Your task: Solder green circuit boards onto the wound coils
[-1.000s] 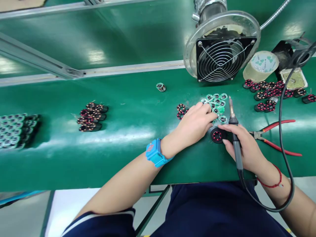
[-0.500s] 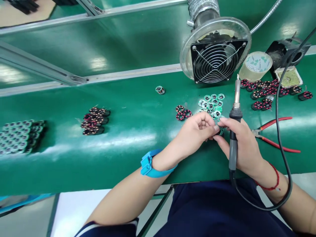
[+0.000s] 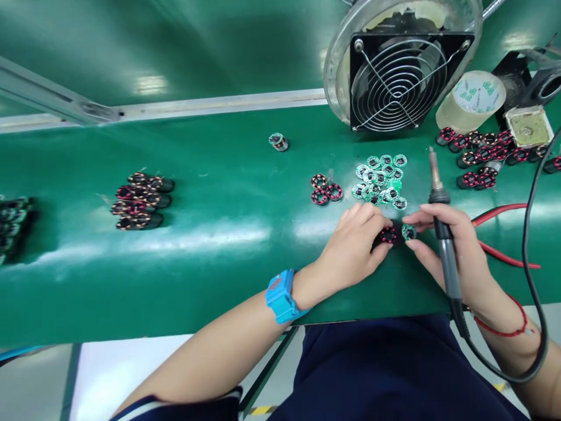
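Note:
My left hand (image 3: 356, 247) pinches a black coil part with red windings (image 3: 388, 235) just above the green bench. My right hand (image 3: 451, 248) grips a soldering iron (image 3: 442, 225) that points up and away, and its fingertips also hold a small round green circuit board (image 3: 409, 232) right beside the coil part. A pile of several similar green boards (image 3: 380, 180) lies just beyond both hands. Three loose coil parts (image 3: 325, 190) sit to the left of that pile.
An extraction fan (image 3: 398, 79) stands behind the boards, with a tape roll (image 3: 471, 100) and several coil parts (image 3: 480, 158) to its right. Red-handled pliers (image 3: 504, 231) lie behind my right hand. More coil parts (image 3: 139, 200) sit far left. The iron's cable (image 3: 532, 280) loops at right.
My left hand left the board pile and met my right hand. The coil part came up off the bench into my left fingers. A green board is now at my right fingertips.

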Demonstrator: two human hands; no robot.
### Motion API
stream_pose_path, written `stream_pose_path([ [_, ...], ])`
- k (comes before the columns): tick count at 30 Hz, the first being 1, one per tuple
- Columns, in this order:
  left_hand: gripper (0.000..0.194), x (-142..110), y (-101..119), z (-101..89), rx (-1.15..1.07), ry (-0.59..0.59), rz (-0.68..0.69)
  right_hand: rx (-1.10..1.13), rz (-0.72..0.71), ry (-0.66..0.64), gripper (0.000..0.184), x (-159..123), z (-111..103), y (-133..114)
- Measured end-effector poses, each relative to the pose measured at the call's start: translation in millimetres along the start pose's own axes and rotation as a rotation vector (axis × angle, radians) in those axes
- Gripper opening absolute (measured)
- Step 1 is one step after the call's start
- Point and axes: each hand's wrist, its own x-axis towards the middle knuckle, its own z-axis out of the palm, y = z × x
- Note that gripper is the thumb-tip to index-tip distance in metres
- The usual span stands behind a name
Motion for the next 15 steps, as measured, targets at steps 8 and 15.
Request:
stream_pose_path([
  [8, 0.024, -5, 0, -0.7, -0.032, 0.006, -0.06, 0.037, -0.062, -0.129, 0.056, 0, 18, 3],
  [15, 0.012, -3, -7, -16.2, -0.111, -0.034, -0.011, -0.129, -0.054, -0.133, 0.043, 2, 15, -2],
])
